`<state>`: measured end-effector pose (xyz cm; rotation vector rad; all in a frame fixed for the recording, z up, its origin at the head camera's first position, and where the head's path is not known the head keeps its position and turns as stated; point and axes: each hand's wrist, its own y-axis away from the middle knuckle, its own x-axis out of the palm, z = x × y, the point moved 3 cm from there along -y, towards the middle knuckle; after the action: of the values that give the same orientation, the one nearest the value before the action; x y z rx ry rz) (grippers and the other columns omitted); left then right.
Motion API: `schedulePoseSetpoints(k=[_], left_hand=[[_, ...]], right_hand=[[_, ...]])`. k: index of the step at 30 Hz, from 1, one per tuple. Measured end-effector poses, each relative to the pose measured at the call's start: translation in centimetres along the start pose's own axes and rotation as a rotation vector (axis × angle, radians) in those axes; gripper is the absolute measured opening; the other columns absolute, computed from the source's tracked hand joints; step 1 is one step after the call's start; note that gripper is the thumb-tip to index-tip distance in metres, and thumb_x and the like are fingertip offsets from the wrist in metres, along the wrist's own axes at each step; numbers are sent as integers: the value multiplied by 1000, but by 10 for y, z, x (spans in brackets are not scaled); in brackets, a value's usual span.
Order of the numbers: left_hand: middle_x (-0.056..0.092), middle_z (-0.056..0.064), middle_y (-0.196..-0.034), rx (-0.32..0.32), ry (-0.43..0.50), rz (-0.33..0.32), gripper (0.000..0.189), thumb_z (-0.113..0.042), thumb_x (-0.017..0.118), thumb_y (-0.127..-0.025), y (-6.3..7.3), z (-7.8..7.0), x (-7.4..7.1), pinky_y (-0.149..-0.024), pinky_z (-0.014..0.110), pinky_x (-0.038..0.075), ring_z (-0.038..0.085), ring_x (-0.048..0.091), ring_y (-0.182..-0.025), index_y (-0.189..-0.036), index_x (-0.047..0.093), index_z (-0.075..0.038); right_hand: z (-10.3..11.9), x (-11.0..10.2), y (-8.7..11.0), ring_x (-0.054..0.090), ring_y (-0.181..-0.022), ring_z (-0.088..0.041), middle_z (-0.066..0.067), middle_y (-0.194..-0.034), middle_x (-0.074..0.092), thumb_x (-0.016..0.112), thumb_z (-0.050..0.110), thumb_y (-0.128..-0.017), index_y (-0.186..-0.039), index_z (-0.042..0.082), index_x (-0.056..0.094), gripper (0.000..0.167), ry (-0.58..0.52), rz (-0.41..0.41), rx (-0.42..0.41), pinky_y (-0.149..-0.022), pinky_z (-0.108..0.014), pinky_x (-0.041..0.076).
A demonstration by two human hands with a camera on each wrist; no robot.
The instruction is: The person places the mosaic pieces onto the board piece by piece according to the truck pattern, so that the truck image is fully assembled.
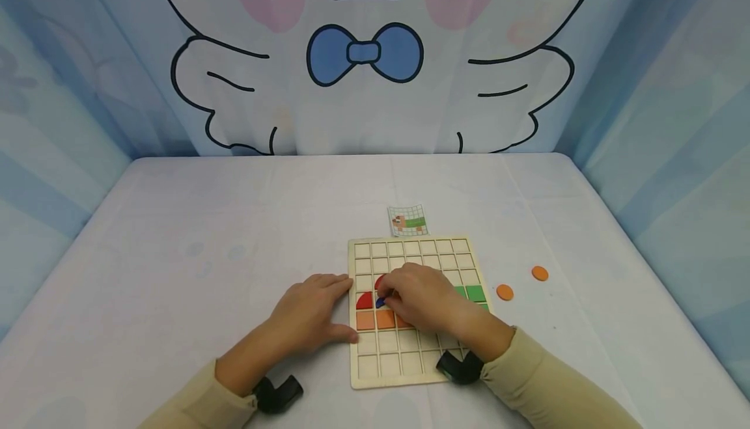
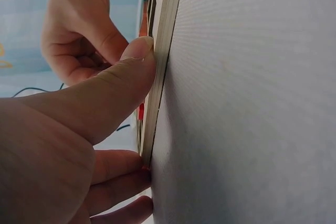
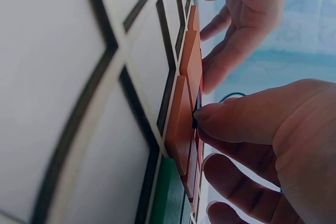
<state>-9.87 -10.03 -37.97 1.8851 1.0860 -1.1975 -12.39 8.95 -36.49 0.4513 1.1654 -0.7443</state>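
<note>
A wooden grid board (image 1: 364, 367) lies on the white table. My left hand (image 1: 307, 312) steadies its left edge, the thumb and fingertips touching the rim; the left wrist view shows the thumb (image 2: 110, 87) against the wooden side. Over the grid, my right hand (image 1: 424, 295) pinches a small blue piece (image 1: 379, 303) between thumb and fingers, low in a cell beside a red curved piece (image 1: 364, 301). Another red piece (image 1: 379, 281) sits partly behind the fingers. Orange square tiles (image 1: 365, 320) fill cells in the row below. Green tiles (image 1: 476, 293) show past the right wrist.
Beyond the board lies a small pattern card (image 1: 409, 222) printed with a coloured grid picture. Two orange discs (image 1: 505, 292) lie on the table (image 1: 176, 286) to the board's right. A cartoon-printed curtain (image 1: 375, 116) stands behind the table's far edge.
</note>
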Motion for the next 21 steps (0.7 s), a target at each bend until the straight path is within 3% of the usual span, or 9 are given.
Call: schedulePoseSetpoints(k=[21], left_hand=[[58, 11, -139, -4, -9, 4, 85, -49, 87, -74, -1, 0, 1, -101, 52, 45, 32, 51, -129, -138, 59, -2]], right_hand=[[-3, 1, 3, 63, -89, -14, 5, -93, 71, 71, 11, -91, -95, 13, 75, 6, -8, 6, 13, -80, -34, 54]])
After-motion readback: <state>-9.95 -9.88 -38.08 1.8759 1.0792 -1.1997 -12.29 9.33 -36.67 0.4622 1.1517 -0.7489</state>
